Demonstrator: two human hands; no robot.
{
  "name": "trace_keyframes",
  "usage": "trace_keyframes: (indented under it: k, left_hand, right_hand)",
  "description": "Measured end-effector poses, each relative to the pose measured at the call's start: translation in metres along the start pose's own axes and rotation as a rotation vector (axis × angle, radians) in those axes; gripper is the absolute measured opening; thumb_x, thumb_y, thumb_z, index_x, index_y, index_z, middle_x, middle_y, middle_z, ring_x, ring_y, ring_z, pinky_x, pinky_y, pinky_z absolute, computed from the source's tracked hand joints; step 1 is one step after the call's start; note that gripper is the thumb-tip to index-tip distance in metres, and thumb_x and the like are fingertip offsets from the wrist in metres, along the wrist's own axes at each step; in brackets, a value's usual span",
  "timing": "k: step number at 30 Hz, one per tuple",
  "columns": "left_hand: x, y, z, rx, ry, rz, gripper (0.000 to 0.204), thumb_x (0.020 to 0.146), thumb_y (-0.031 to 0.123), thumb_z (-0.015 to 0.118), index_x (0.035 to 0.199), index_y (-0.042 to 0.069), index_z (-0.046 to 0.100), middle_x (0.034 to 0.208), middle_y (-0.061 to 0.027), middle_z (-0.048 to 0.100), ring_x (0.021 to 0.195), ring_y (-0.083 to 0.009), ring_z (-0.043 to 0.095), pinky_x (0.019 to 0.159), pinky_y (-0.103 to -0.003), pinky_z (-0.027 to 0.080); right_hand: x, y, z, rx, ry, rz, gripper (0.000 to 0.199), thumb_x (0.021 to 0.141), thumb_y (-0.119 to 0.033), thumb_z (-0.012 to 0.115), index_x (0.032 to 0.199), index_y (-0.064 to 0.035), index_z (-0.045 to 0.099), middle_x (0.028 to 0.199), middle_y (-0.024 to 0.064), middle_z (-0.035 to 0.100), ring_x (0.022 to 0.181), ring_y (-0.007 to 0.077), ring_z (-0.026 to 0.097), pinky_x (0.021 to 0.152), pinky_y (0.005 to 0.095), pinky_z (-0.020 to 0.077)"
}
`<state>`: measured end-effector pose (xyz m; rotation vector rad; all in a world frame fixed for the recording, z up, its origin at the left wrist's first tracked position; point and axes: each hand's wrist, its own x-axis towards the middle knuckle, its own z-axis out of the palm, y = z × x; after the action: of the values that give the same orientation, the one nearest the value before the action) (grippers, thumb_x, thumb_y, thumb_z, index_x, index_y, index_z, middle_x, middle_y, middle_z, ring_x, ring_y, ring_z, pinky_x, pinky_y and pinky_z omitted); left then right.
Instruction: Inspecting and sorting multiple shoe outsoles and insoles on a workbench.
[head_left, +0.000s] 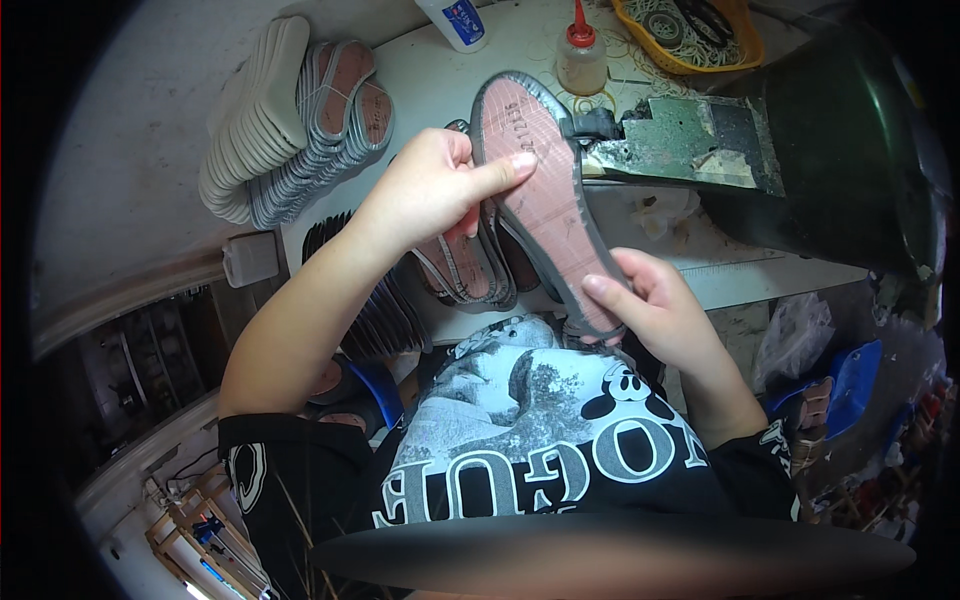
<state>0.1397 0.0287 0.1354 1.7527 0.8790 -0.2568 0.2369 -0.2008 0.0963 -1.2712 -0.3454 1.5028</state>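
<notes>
A pink insole (pixel 545 205) with a dark grey edge is held up, pink face toward me, between both hands. My left hand (pixel 440 185) grips its wider part from the left, thumb pressed flat on the pink face. At the narrower lower end, my right hand (pixel 655 300) pinches the rim, its thumb on top. The insole's upper right edge meets the small dark head (pixel 595 126) of a green machine (pixel 690 140); whether the head clamps it, I cannot tell. Beneath my left hand lie more pink insoles (pixel 465 270) with grey rims, partly hidden.
Stacks of cream soles (pixel 255 120) and grey-edged pink insoles (pixel 340 90) stand at the far left. Behind the machine head are a red-nozzled bottle (pixel 582 62), a white bottle (pixel 458 22) and a yellow basket (pixel 745 50). Dark soles (pixel 375 300) line the table's near left.
</notes>
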Motion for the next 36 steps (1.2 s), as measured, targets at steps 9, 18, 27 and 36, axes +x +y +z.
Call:
trace_keyframes:
  k: [9,18,27,36]
  left_hand:
    - [0.033,-0.015,-0.022,-0.222,0.121,0.272,0.048,0.088,0.048,0.060,0.064,0.007,0.055,0.047,0.0023,0.044,0.040,-0.0058,0.042,0.038,-0.023,0.028]
    - [-0.088,-0.229,-0.080,0.433,1.107,-0.066,0.065,0.091,0.057,0.045,0.106,-0.003,0.060,0.096,-0.0207,0.064,0.088,-0.0294,0.064,0.079,-0.038,0.049]
    - [-0.096,-0.332,-0.052,-0.260,1.063,-0.208,0.075,0.076,0.050,0.073,0.118,-0.008,0.050,0.121,-0.0235,0.052,0.105,-0.0298,0.055,0.090,-0.037,0.043]
    - [-0.132,-0.183,-0.028,-0.327,1.261,0.255,0.098,0.063,0.010,0.084,0.140,-0.001,0.024,0.128,-0.0185,0.043,0.113,-0.0255,0.050,0.096,-0.037,0.042]
  right_hand:
    - [0.036,-0.014,0.044,0.085,0.002,-0.277,0.025,0.097,-0.025,0.051,0.097,-0.0013,0.060,0.074,-0.0018,0.058,0.058,0.0020,0.050,0.051,0.0168,0.0402]
    - [0.088,0.048,0.058,-1.024,0.106,-0.368,0.050,0.089,-0.031,0.058,0.126,0.0008,0.047,0.065,0.0158,0.061,0.055,0.0314,0.060,0.055,0.0376,0.0486]
    - [0.064,0.033,0.057,-0.946,-0.094,-0.408,0.029,0.087,-0.022,0.063,0.107,-0.0004,0.062,0.059,0.0094,0.056,0.050,0.0151,0.052,0.050,0.0292,0.0410]
    - [0.048,0.036,0.058,-0.529,-0.218,-0.286,0.041,0.088,-0.019,0.063,0.124,-0.0019,0.052,0.073,0.0038,0.061,0.065,0.0098,0.056,0.062,0.0251,0.0459]
